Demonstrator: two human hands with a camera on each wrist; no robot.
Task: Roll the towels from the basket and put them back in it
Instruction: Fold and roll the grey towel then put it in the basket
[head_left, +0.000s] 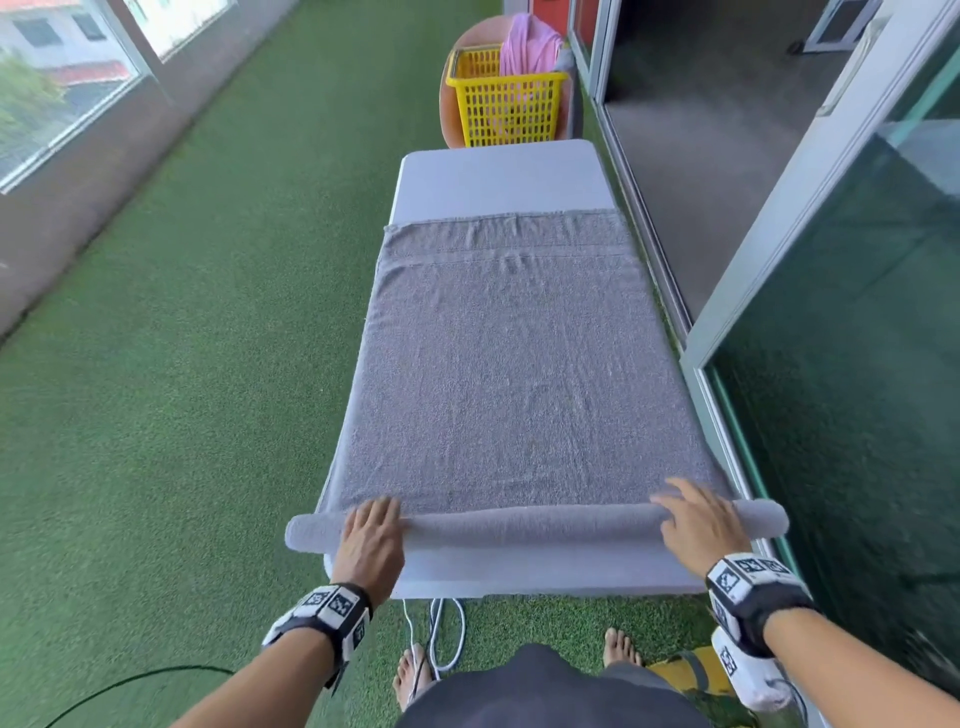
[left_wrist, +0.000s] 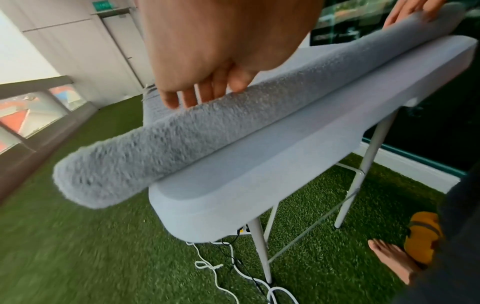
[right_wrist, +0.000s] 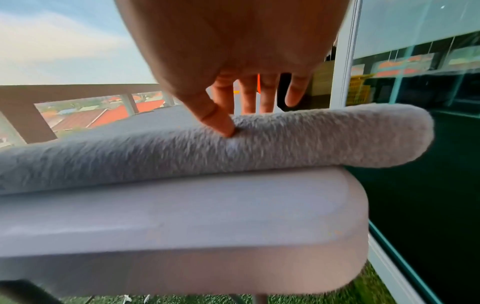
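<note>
A grey towel (head_left: 511, 374) lies spread lengthwise over a white folding table (head_left: 498, 174) standing on green artificial turf (head_left: 182, 364), its near end wound into a thick roll that runs across the table's near edge and overhangs both sides. The person's left hand (head_left: 371, 540) rests flat on top of the roll toward its left end, fingers straight and reaching over the far side; the right hand (head_left: 696, 522) rests on the roll toward its right end, fingers spread and extended, with the thumb pressing a small dent into the pile (plain in the right wrist view). Neither hand is closed around the cloth. Beyond the table's far end sits a yellow mesh basket (head_left: 506, 101) on a round orange seat (head_left: 452, 111), a pink towel (head_left: 527, 44) hanging over its rim. The basket's contents below the rim are hard to make out through the mesh. The left fingertips (left_wrist: 171, 101) are partly hidden behind the roll in the left wrist view, and motion blur softens the towel's pile there. White cables (head_left: 447, 631) trail on the turf under the table, beside the person's bare feet.
</note>
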